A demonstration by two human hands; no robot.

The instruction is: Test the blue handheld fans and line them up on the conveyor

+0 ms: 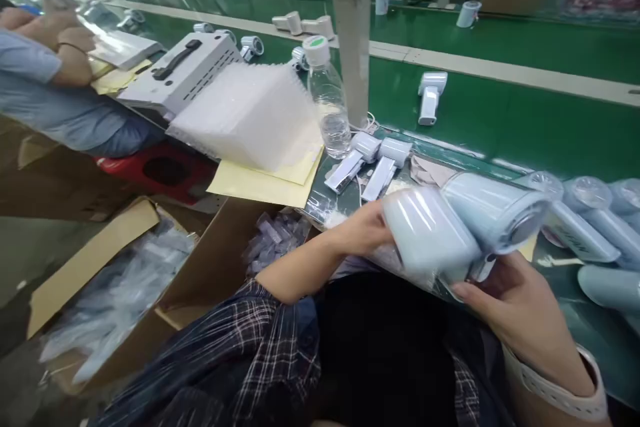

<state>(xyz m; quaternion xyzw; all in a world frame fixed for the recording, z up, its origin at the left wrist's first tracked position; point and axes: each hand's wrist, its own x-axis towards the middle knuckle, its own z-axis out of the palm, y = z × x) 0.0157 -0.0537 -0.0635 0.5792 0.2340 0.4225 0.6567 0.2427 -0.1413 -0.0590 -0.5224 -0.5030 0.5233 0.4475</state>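
Note:
Close in front of me are two light-blue, glossy device bodies. My left hand (pixel 365 227) has its fingers closed on the left one (pixel 430 230), which is blurred. The right one (pixel 493 213) is held from below by my right hand (pixel 510 293), its round end facing right. The two bodies touch or overlap. Just beyond my left hand, two smaller blue devices with handles (pixel 355 160) (pixel 387 167) lie on the table edge. Several more blue devices (pixel 580 220) lie to the right of my right hand.
A clear bottle (pixel 330 103) stands beside a metal post (pixel 350 33). Left of it are a white foam stack (pixel 255 113) on yellow sheets and a white machine (pixel 183 70). Open cartons (pixel 200 273) sit lower left. A device lies on the green belt (pixel 500 120). Another person's arm is at far left.

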